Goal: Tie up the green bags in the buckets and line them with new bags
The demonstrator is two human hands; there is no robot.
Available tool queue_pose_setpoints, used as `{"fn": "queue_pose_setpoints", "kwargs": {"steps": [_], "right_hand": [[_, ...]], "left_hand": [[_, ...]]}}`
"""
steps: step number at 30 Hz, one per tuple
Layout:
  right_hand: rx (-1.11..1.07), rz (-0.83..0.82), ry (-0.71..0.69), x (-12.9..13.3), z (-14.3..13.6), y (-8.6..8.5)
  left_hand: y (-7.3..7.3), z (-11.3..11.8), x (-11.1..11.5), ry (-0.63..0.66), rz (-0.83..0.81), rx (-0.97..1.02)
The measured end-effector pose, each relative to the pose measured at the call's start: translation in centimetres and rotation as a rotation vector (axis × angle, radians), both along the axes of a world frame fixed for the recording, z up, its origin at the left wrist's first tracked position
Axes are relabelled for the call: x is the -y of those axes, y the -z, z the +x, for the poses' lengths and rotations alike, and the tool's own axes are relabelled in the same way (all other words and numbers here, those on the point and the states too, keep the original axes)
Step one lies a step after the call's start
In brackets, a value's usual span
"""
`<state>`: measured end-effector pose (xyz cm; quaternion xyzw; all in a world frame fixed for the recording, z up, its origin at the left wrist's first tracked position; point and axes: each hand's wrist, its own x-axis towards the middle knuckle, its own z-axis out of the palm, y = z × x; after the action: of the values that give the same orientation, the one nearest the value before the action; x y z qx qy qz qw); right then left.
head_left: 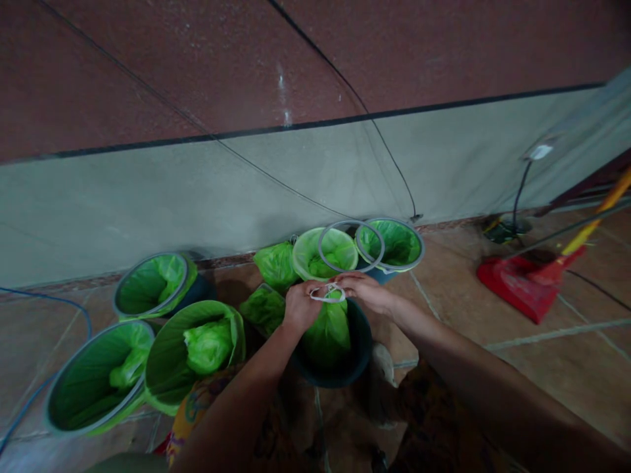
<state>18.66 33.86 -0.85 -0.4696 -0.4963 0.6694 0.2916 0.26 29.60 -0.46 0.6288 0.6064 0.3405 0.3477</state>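
My left hand (302,306) and my right hand (365,292) are close together, fingers closed around a white drawstring (327,297) that forms a small loop between them. Below the string hangs a gathered green plastic bag (326,336), its lower part inside a dark round bin (363,348). A loose grey ring (321,244) rests across the tops of two lined bins just beyond my hands. Beside my left wrist sits a bundled green bag (263,309), with another green bag (275,264) behind it. My fingertips are partly hidden by the string and shadow.
Green-lined bins stand on the left, including a large near one (59,387) and one by the wall (123,289). Two more lined bins (419,253) stand ahead. A red dustpan (517,289) lies right, near a yellow handle (591,223). Cables run along the wall.
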Motion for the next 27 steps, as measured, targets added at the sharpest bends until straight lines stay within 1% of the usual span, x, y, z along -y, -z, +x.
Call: {"fn": "queue_pose_setpoints", "kwargs": {"steps": [2,5,8,11,12,14,17,19,21,22,24,25,27], "right_hand": [[-0.023,-0.043,0.025,-0.4,0.5,0.0],[-0.042,-0.103,0.097,-1.2,1.6,-0.5],[-0.052,-0.198,0.18,-1.9,2.7,-1.3],[-0.002,-0.267,0.198,-2.1,3.3,-1.8],[0.034,-0.258,0.181,-2.1,3.4,-1.8],[0.144,-0.19,0.123,-2.0,3.6,-1.6],[0.399,-0.059,0.036,-2.1,4.1,-1.1],[0.558,-0.02,0.024,-2.2,4.6,-0.7],[0.625,-0.012,0.025,-2.3,4.9,-0.4],[0.618,-0.019,0.029,-2.4,5.0,-0.2],[0.544,-0.041,0.057,-2.4,4.9,-0.2],[0.487,-0.05,0.081,-2.5,4.8,-0.3],[0.345,-0.063,0.128,-2.5,4.5,-0.7]], "left_hand": [[0.2,-0.1,-0.2,-0.052,-0.069,0.004],[0.2,-0.5,-0.4,-0.092,-0.132,-0.023],[0.2,-0.8,-0.6,-0.105,-0.176,-0.024],[0.2,-0.9,-0.5,-0.108,-0.196,-0.033],[0.2,-1.0,-0.5,-0.113,-0.196,-0.046],[0.1,-1.0,-0.4,-0.126,-0.201,-0.085],[0.1,-1.1,-0.3,-0.155,-0.215,-0.199],[0.1,-1.3,-0.3,-0.184,-0.217,-0.306],[0.3,-1.5,-0.4,-0.206,-0.215,-0.372],[0.4,-1.6,-0.4,-0.204,-0.221,-0.367],[0.6,-1.6,-0.6,-0.183,-0.252,-0.269],[0.7,-1.5,-0.6,-0.173,-0.275,-0.18],[0.8,-1.1,-0.7,-0.174,-0.331,0.065]]}}
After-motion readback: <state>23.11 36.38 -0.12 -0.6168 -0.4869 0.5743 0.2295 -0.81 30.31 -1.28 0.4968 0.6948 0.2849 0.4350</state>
